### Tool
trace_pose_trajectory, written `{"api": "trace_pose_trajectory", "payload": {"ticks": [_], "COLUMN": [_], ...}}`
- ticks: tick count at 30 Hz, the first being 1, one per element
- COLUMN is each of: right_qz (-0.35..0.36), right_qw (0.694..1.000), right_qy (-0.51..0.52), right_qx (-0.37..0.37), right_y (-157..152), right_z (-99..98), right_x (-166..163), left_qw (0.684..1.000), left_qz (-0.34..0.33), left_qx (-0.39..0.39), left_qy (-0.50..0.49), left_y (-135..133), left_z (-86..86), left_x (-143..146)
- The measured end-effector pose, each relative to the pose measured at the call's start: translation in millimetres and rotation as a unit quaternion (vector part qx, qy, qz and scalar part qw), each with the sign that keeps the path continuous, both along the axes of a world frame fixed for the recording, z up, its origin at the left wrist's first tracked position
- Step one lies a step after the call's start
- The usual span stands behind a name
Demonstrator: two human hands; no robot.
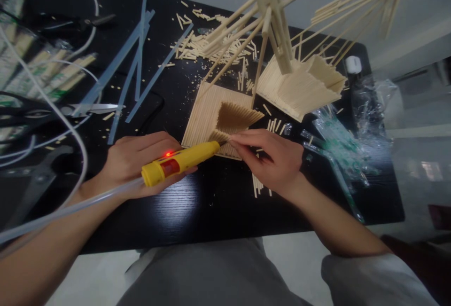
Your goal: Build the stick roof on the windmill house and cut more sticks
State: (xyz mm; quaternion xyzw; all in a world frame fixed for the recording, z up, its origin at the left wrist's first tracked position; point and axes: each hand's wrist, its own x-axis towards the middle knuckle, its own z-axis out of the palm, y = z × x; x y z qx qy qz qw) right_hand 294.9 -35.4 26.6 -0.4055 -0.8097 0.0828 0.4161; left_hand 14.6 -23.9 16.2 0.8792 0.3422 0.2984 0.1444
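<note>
the left hand is wrapped round the yellow pen, which slants up and away to the right, its nose ending at the near wall of the small box. that box, made of short sticks, stands on the slatted board, ahead of the pen and between the two hands. the right hand is the nearer one: its thumb and forefinger are pinched together at the near wall, just beside the nose. whether a stick sits between those fingertips i can't tell, as the spot is small and soft. the pen's line runs from lower left straight to the pinch.

a red light glows on the pen, but no brand reads on it. the wrapped sticks at left and the loose wrap at right carry green print, too blurred to read.
</note>
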Motion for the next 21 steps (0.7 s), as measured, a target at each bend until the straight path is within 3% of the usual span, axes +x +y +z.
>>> {"api": "trace_pose_trajectory", "payload": {"ticks": [21], "right_qz": [0.034], "right_qw": [0.999], "right_qy": [0.000], "right_qx": [0.008], "right_y": [2.3], "right_z": [2.5], "right_x": [1.4], "left_qw": [0.999], "left_qz": [-0.016], "left_qx": [0.032], "left_qy": [0.035], "left_y": [1.1], "left_z": [-4.6], "left_x": [-2.3]}}
